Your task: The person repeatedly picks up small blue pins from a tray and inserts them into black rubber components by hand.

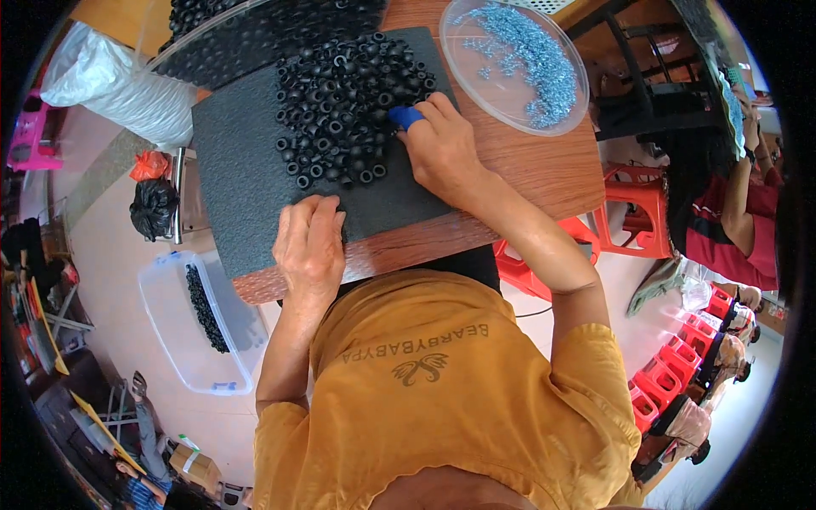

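A heap of small hollow black round pieces (344, 102) lies on a dark grey textured mat (229, 161) on the wooden table. My right hand (442, 149) is at the heap's right edge, its fingers bent and drawn together. A blue finger cover (405, 116) shows on one of its fingers; whatever the fingertips hold is hidden. Lower left, my left hand (309, 242) rests at the mat's near edge, below the heap. Its fingers are curled close together with the thumb beside them, and I cannot make out anything between them.
Right of the mat, a round clear tray (476, 85) carries small light-blue bits. A large clear container (246, 42) of black pieces stands behind the heap. On the floor at left are a clear bin (183, 353) and a white sack (127, 89). Red stools (633, 208) stand right.
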